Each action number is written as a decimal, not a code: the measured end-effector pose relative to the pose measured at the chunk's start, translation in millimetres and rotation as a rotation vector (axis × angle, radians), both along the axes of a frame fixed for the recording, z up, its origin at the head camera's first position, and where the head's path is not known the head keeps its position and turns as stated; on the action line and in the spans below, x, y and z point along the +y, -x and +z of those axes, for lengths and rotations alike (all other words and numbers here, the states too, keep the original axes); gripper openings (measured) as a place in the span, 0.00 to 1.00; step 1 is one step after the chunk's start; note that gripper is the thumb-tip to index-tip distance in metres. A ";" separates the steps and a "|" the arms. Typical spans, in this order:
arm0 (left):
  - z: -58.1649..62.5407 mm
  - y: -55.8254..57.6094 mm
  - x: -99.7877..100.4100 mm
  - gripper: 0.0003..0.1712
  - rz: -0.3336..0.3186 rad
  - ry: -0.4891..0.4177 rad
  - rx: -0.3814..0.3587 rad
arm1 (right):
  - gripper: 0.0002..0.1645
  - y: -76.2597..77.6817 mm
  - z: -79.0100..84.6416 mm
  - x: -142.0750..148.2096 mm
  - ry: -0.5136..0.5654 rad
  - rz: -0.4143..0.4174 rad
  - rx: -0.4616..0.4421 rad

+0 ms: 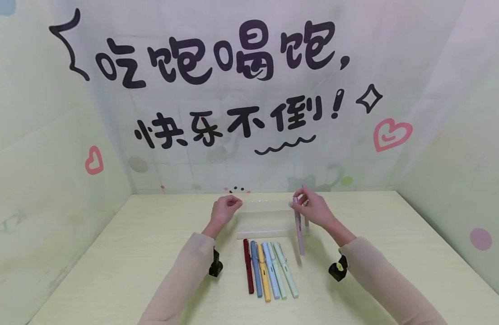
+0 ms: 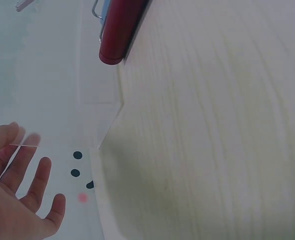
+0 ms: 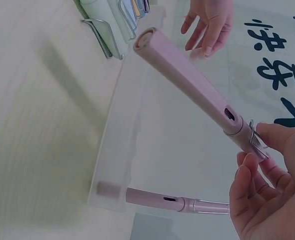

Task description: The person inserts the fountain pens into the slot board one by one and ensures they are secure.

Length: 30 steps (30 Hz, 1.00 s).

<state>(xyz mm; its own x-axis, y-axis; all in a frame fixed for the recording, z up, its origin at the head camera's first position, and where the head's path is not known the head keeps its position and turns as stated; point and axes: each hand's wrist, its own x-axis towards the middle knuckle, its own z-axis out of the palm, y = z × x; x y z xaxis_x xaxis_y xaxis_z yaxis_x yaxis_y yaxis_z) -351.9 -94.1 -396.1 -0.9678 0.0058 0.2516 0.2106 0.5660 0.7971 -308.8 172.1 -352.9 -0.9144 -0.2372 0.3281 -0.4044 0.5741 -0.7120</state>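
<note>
A clear plastic stand (image 1: 265, 221) is upright on the table toward the back wall. At its left upper edge, my left hand (image 1: 225, 211) pinches the thin clear panel between thumb and finger. My right hand (image 1: 316, 208) holds a lilac pen (image 3: 187, 82) by its cap end, the barrel slanting away from the fingers, in front of the stand's right end. A second lilac pen (image 3: 155, 198) sits in the stand at that end, its cap partly hidden behind my right hand. Nearer to me lies a row of pens, from a dark red pen (image 1: 248, 266) to a pale green pen (image 1: 287, 273).
Between the outer pens lie a blue pen (image 1: 256, 271), a yellow pen (image 1: 264, 275), a light blue pen (image 1: 271, 273) and a mint pen (image 1: 278, 275). A printed backdrop (image 1: 233, 176) rises behind the pale wood table (image 1: 151, 271), with walls at both sides.
</note>
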 end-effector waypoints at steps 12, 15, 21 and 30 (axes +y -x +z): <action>-0.7 0.8 0.4 0.08 0.007 0.005 -0.008 | 0.14 9.8 14.0 0.0 -0.006 -0.074 0.061; -0.9 1.3 0.5 0.08 0.009 0.003 -0.012 | 0.14 12.9 14.9 0.3 0.005 -0.102 0.064; -1.3 1.7 0.2 0.08 0.005 0.012 -0.007 | 0.13 18.4 14.1 1.0 0.001 -0.172 0.074; -2.7 2.8 0.5 0.08 0.010 0.008 -0.010 | 0.12 26.9 14.6 -0.2 -0.027 -0.261 0.146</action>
<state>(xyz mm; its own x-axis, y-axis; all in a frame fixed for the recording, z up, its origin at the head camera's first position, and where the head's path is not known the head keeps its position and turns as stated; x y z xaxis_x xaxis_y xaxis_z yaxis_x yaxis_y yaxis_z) -354.7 -93.6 -398.7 -0.9702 -0.0023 0.2423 0.1971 0.5742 0.7946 -335.7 171.9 -338.3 -0.8891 -0.0105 0.4576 -0.3374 0.6905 -0.6398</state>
